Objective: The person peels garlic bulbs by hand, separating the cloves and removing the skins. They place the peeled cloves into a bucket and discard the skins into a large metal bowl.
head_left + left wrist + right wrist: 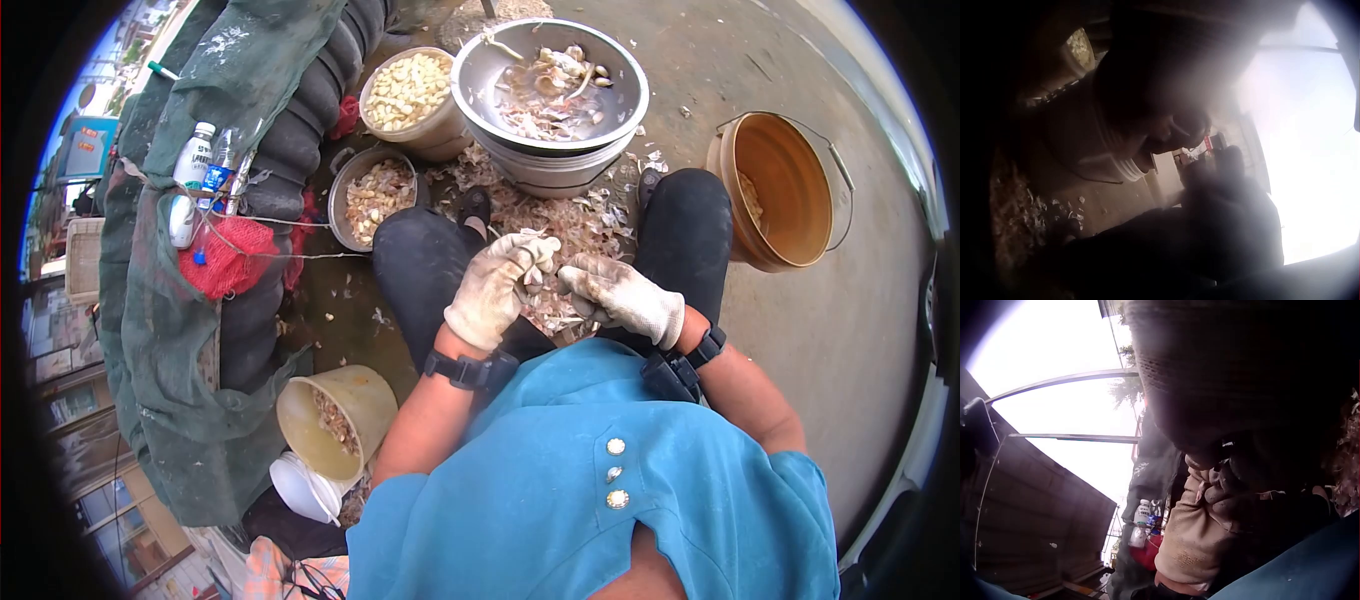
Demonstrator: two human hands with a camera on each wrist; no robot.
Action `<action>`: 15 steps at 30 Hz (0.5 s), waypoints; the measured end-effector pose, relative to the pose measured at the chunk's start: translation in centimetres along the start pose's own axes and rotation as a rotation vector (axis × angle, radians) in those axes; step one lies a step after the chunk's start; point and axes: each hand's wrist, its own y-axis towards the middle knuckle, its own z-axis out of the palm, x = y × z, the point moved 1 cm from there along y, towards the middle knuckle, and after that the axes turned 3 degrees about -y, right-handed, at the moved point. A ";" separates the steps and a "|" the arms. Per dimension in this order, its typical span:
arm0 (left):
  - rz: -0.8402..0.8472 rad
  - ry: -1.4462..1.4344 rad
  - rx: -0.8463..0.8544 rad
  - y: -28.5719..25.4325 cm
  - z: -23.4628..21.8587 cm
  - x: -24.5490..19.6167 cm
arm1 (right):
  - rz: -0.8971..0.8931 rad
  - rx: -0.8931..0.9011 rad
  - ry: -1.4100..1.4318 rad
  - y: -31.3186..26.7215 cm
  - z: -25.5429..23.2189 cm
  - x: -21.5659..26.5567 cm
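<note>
Both hands wear whitish, soiled knit gloves and meet in front of the knees. My left hand [490, 290] has its fingers curled and pinches a small garlic piece [533, 278], pale and pinkish. In the right wrist view the same left hand [1200, 531] shows the garlic [1200, 491] at its curled fingers. My right hand [625, 300] is bent, its thumb and fingertips close beside the left fingertips; I cannot tell what it pinches. The left wrist view is dark and blurred. Below the hands, garlic skins [560, 225] litter the ground.
Ahead, a metal basin [480, 115] of garlic and skins sits on a bucket. Left of it stand a tub of peeled cloves [408, 90] and a pot [345, 205]. An orange-brown bucket [785, 190] is on the right, a tipped pale bucket [365, 400] lower left. Stacked tyres [310, 100] line the left.
</note>
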 end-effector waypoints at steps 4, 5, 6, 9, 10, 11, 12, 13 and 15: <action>-0.057 -0.063 0.063 -0.3 0.5 0.1 | -0.066 0.002 0.034 -0.1 -0.4 -0.3; -0.032 0.008 0.051 -0.2 0.6 0.1 | -0.065 0.001 0.034 -0.2 -0.4 -0.1; -0.007 0.078 0.039 -0.2 1.2 0.0 | -0.042 0.006 0.019 -0.3 -0.3 0.2; -0.032 0.150 -0.066 -0.5 2.9 -0.2 | -0.012 0.023 0.011 -0.5 -0.2 0.6; -0.032 0.150 -0.067 -0.5 2.5 -0.2 | -0.005 0.033 0.018 -0.5 -0.2 0.6; -0.049 0.161 -0.024 -0.5 1.7 -0.2 | -0.005 0.033 0.019 -0.5 -0.3 0.6; -0.066 0.172 0.020 -0.5 1.5 -0.2 | 0.006 0.060 0.041 -0.4 -0.3 0.5; -0.066 0.172 0.019 -0.6 1.4 0.0 | 0.016 0.086 0.063 -0.4 -0.3 0.5; -0.070 0.012 -0.006 -0.7 1.5 0.3 | 0.021 0.099 0.076 -0.4 -0.3 0.5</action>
